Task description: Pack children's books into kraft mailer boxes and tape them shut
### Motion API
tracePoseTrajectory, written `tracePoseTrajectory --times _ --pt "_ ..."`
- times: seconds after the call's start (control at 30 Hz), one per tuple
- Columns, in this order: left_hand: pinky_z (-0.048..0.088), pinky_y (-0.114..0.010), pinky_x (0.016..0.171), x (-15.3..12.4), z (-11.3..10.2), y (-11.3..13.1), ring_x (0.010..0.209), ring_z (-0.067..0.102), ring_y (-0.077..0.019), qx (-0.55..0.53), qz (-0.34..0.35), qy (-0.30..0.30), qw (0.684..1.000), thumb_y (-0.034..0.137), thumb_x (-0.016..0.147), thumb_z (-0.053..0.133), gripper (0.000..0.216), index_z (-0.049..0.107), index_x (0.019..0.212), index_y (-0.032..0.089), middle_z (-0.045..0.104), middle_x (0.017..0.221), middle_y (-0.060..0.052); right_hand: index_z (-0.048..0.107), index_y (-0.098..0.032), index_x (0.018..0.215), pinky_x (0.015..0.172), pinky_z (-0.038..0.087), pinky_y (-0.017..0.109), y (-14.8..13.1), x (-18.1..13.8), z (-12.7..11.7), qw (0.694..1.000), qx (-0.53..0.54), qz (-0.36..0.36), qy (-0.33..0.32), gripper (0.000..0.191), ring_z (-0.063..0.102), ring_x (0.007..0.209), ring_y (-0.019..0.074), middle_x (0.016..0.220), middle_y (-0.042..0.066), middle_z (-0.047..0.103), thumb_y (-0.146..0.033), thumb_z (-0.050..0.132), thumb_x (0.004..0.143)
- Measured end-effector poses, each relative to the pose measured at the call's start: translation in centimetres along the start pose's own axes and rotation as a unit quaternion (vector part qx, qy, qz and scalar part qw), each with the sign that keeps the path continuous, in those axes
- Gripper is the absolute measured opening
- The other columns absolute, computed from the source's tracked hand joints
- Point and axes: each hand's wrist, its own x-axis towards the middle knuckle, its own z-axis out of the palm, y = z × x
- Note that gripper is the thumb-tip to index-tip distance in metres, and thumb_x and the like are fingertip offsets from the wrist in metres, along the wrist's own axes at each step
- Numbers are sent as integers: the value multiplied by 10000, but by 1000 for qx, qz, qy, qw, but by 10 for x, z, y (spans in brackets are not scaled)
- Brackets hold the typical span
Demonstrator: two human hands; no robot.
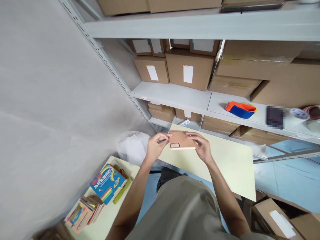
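Note:
A small book (pixel 182 139) with a plain orange-tan cover is held up above the pale yellow table (pixel 231 160). A white label with a red outline is at its lower left corner, and its pale page edge faces me. My left hand (pixel 158 144) pinches the book's left edge between thumb and fingers. Around its right edge my right hand (pixel 202 146) is closed, fingers over the top and thumb out of sight below.
A second table (pixel 120 196) at the lower left bears a blue picture book (pixel 108 182) and a stack of small books (pixel 83 213). Ahead, a metal shelf (pixel 172 91) carries cardboard boxes (pixel 188 70) and an orange-and-blue strap (pixel 241 110). An open carton (pixel 275 216) stands lower right.

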Motion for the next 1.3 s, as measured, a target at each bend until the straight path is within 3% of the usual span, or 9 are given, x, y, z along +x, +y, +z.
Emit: tracePoseTrajectory --times 0.17,0.27,0.47,0.6,0.77,1.0,1.1,1.17,1.3 --pt "601 -290 680 -5 -6 -2 715 756 -191 -29 -88 -27 995 536 776 959 421 712 825 199 805 826 -48 736 -278 1177 822 651 354 9 -3 7 996 18 66 61 335 798 882 223 996 44 838 -532 817 975" --pt "538 -260 625 -8 -12 -3 667 685 -164 1 -101 -52 994 573 852 898 418 815 978 183 781 779 -39 775 -252 1071 851 642 360 10 -5 7 996 -22 67 58 332 791 930 236 1018 66 842 -573 782 985" --pt "521 -247 682 -14 -18 -8 759 672 -163 -1 -82 -60 995 583 881 867 495 837 1148 167 796 905 -70 830 -254 1196 890 646 373 9 -6 5 997 -45 62 26 386 802 983 245 1134 79 858 -566 759 979" --pt "533 -258 720 -15 -12 -1 796 678 -172 8 -88 -34 996 603 841 886 475 825 1019 167 794 931 -65 832 -231 1032 768 638 346 3 -3 12 994 -35 91 42 377 787 756 225 843 47 836 -582 858 895" --pt "448 -246 605 -12 -4 15 636 569 -135 37 -100 -12 994 649 881 823 502 729 758 172 681 693 -7 733 -223 787 568 559 303 -11 1 23 990 -10 136 35 505 658 502 179 582 6 709 -704 780 935" --pt "425 -250 543 -13 -4 11 568 547 -124 89 -57 20 994 652 898 802 475 799 848 180 700 707 0 736 -220 772 559 528 303 -3 -7 28 988 -5 152 30 593 714 590 204 677 64 764 -770 673 985" --pt "474 -257 555 -16 -5 7 529 566 -117 112 -41 31 992 639 1033 644 500 838 950 186 739 767 -19 788 -201 867 602 570 346 9 -11 28 983 32 178 44 696 759 692 244 831 119 816 -832 535 1017" --pt "529 -263 609 -16 -5 6 583 631 -134 119 -33 27 992 611 1086 567 517 854 986 192 764 800 -40 810 -206 967 685 612 381 20 -11 29 979 46 190 49 649 770 769 262 894 107 827 -826 621 970" --pt "614 -283 728 -19 7 6 807 763 -193 117 -18 27 993 517 983 755 349 856 1137 220 835 972 -64 749 -241 1009 760 623 371 46 -7 33 978 69 190 54 528 734 756 227 828 28 793 -683 905 765"
